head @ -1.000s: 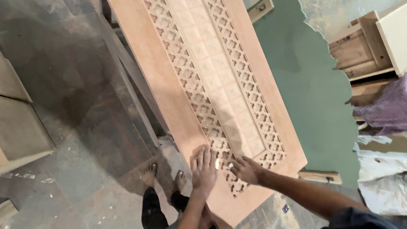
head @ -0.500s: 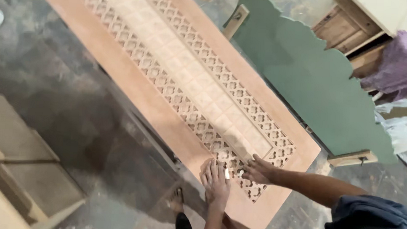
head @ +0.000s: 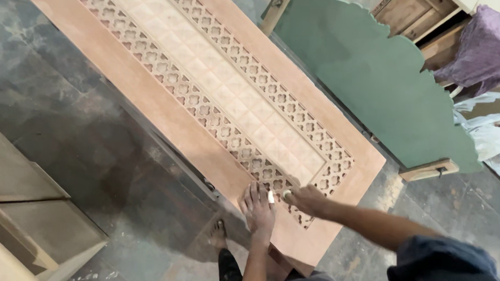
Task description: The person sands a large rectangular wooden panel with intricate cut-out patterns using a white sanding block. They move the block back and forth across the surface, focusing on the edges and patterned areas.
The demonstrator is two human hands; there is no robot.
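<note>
While both hands have stayed pressed at the near corner of the wooden door panel (head: 207,82) over the last second, the view has swung so that the long panel now runs away up and to the left of them, and the worked spot has not shifted along the lattice. That suggests slow, local finishing at this one corner rather than travel along the board.

Left hand (head: 258,205) lies flat, fingers spread and apart, palm down on the carved lattice border (head: 222,128), holding nothing. Right hand (head: 306,200), just beside it, pinches together on a small pale piece (head: 286,194) held against the same lattice; what the piece is cannot be told.

Beyond the fingertips lies the pale grid of raised squares (head: 208,71) inside the border. Below the left wrist a bare foot (head: 219,234) stands on the mottled grey floor (head: 76,127). Far right of the right hand leans a green scalloped board (head: 376,90), with a purple cloth (head: 484,52) and wooden cabinets (head: 413,13) behind it. Pale unfinished boxes (head: 22,203) sit well left.
</note>
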